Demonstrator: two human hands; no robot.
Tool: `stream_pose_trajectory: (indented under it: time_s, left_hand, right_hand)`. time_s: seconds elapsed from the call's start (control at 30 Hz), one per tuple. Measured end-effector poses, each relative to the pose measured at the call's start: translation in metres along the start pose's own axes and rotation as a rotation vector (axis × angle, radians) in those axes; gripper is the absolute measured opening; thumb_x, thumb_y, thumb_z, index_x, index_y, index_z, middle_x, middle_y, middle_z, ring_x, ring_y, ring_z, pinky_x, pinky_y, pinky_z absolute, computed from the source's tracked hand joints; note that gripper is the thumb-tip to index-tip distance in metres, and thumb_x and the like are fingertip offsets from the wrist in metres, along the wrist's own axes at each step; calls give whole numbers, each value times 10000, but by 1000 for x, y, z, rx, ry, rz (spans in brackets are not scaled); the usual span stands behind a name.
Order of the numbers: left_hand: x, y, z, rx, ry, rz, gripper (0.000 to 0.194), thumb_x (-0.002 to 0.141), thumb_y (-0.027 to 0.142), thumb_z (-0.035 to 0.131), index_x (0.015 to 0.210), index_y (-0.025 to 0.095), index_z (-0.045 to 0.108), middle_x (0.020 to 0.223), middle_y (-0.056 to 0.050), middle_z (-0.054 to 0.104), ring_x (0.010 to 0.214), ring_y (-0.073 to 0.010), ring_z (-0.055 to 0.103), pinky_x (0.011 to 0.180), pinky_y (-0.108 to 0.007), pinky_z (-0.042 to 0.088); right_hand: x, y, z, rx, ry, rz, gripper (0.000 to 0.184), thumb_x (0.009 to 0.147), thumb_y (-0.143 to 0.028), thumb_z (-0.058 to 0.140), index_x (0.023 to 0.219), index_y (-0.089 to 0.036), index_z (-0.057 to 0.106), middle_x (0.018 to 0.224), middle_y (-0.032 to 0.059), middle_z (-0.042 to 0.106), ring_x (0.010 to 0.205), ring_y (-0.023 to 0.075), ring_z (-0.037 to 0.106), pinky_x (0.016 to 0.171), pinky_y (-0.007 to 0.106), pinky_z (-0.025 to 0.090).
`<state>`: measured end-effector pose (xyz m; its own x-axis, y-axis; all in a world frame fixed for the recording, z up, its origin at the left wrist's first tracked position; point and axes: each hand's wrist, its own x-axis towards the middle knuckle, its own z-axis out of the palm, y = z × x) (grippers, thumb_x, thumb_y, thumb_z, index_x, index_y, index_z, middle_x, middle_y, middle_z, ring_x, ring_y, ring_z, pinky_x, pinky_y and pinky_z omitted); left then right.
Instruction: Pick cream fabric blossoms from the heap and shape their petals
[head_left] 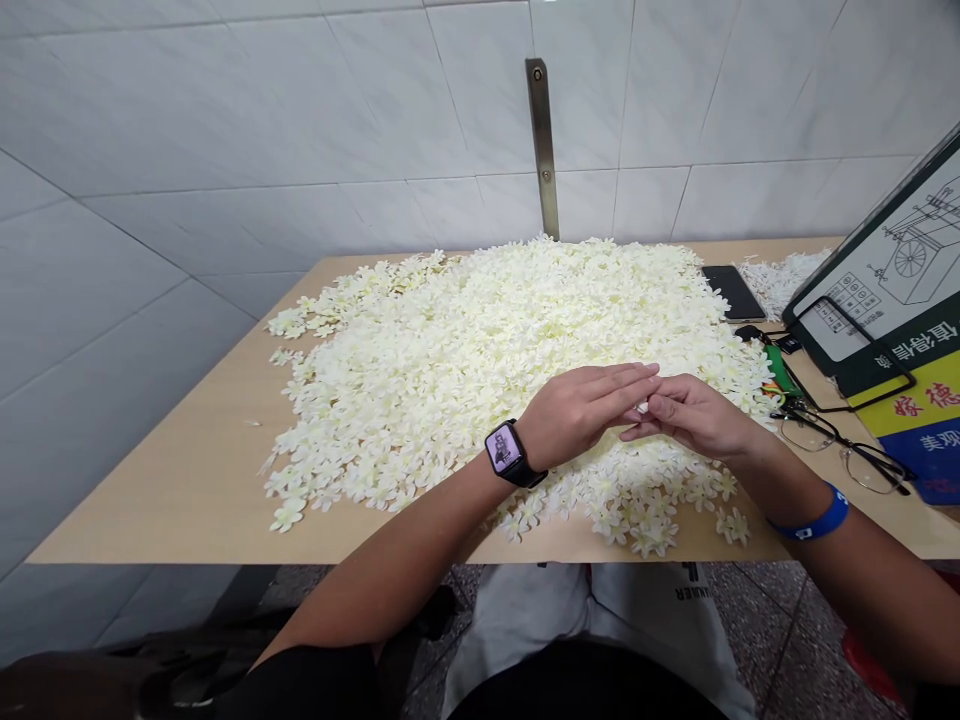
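A big heap of small cream-white fabric flower petals (pixel 480 350) covers most of the wooden table (pixel 187 480). Above its near edge my two hands meet. My left hand (pixel 589 410), with a black smartwatch (pixel 508 452) on the wrist, has its fingers stretched flat toward the right. My right hand (pixel 694 415), with a blue wristband (pixel 814 520), is curled in a pinch against the left fingertips. A small white piece (pixel 642 407), seemingly a petal, shows between the fingertips.
At the table's right lie a dark phone (pixel 733 290), eyeglasses (pixel 840 445), a green item (pixel 780 372) with cables, white shreds (pixel 780 275) and a leaning printed board (pixel 892 290). A metal bracket (pixel 544 150) hangs on the tiled wall behind.
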<state>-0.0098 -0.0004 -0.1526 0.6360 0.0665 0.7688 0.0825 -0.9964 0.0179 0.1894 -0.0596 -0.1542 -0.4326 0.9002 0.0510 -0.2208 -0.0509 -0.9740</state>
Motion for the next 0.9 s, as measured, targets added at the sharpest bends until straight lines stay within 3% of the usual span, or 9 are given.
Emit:
stream_pose_trajectory:
  time_s: [0.13, 0.27, 0.33, 0.43, 0.5, 0.6, 0.67, 0.77, 0.9]
  left_hand:
    - [0, 0, 0, -83, 76, 55, 328, 988, 264, 634, 1301, 167, 615, 1279, -101, 733, 1232, -186, 692, 1010, -341, 622]
    - [-3, 1, 8, -21, -6, -47, 600, 937, 508, 646, 1382, 117, 549, 1330, -161, 696, 1220, -234, 700, 976, -377, 641]
    - [-5, 0, 10, 1, -25, -82, 547, 988, 447, 600, 1423, 128, 514, 1340, -161, 689, 1224, -227, 698, 969, -376, 642]
    - [-6, -3, 7, -9, -22, -56, 428, 1044, 288, 525, 1456, 181, 490, 1346, -132, 690, 1240, -207, 688, 970, -368, 639]
    - [-4, -4, 4, -45, -28, -24, 448, 1046, 262, 514, 1486, 194, 463, 1371, -129, 675, 1272, -209, 667, 989, -372, 630]
    - [-1, -3, 4, -81, -77, -27, 495, 1066, 257, 451, 1553, 215, 376, 1453, -127, 615, 1350, -207, 606, 1066, -393, 589]
    - [-1, -3, 6, -71, -134, -58, 585, 1060, 377, 459, 1592, 199, 294, 1507, -156, 558, 1387, -235, 572, 1088, -418, 570]
    - [-4, -4, 11, -31, -180, -127, 813, 975, 586, 526, 1602, 150, 248, 1456, -217, 587, 1331, -287, 617, 1025, -437, 600]
    - [-10, -9, 12, -32, -164, -175, 527, 1062, 267, 453, 1566, 165, 335, 1359, -183, 664, 1233, -251, 682, 960, -407, 623]
  right_hand:
    - [3, 3, 1, -54, 48, 20, 357, 692, -501, 914, 793, -177, 803, 717, 27, 735, 732, 161, 698, 747, 309, 593]
    - [7, 9, 8, -172, 211, -29, 352, 672, -479, 925, 666, -168, 760, 620, 18, 693, 628, 152, 629, 609, 268, 509]
    - [6, 8, 9, -196, 245, -73, 354, 749, -504, 870, 705, -167, 769, 693, 35, 724, 676, 155, 648, 647, 273, 523]
    - [2, 4, 4, -86, 116, -24, 363, 830, -547, 794, 850, -185, 802, 841, 52, 764, 791, 163, 704, 818, 332, 582]
    - [1, 2, 0, 8, 22, 59, 398, 824, -577, 788, 944, -198, 808, 907, 63, 775, 847, 174, 730, 900, 387, 591]
    - [2, 4, -2, 23, 72, 69, 380, 731, -507, 892, 917, -189, 801, 903, 69, 779, 875, 186, 738, 895, 375, 592]
    - [5, 7, 1, 18, 152, 33, 367, 688, -448, 933, 904, -186, 794, 885, 65, 779, 851, 190, 735, 844, 348, 593]
    - [7, 9, 8, -48, 239, -43, 356, 770, -504, 861, 902, -181, 789, 830, 55, 763, 775, 180, 711, 765, 327, 589]
    - [5, 6, 9, -79, 180, -38, 379, 837, -567, 777, 904, -194, 787, 879, 52, 748, 847, 194, 710, 861, 377, 596]
